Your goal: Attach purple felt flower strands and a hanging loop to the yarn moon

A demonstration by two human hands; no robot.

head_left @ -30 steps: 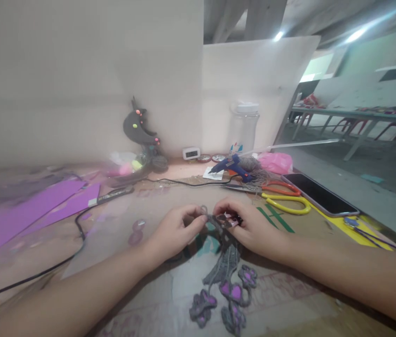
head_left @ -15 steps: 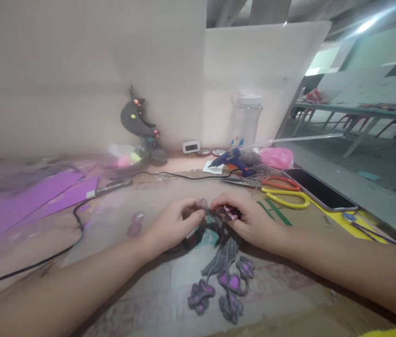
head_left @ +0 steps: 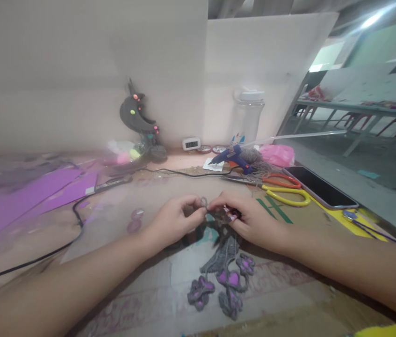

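A grey yarn ornament [head_left: 224, 274] with purple flower shapes lies on the brown table, its top end lifted between both hands. My left hand [head_left: 175, 223] pinches the small grey loop at the ornament's top with thumb and fingers. My right hand [head_left: 250, 221] is closed on the ornament's upper part just right of that loop, fingers curled over a pinkish piece. The flower shapes trail toward me on the table below the hands.
Behind the hands lie orange and yellow scissors [head_left: 278, 187], a blue glue gun [head_left: 231, 159], a phone [head_left: 319, 186] and a pink bag [head_left: 277, 155]. A black cable [head_left: 78, 220] crosses the left side by purple sheets [head_left: 25, 201]. A bottle [head_left: 250, 119] and a dark crescent ornament [head_left: 135, 117] stand by the wall.
Both hands stayed together on the ornament's top, fingers shifting slightly on the loop. The view tilted a little, so the ornament sits slightly lower and left.
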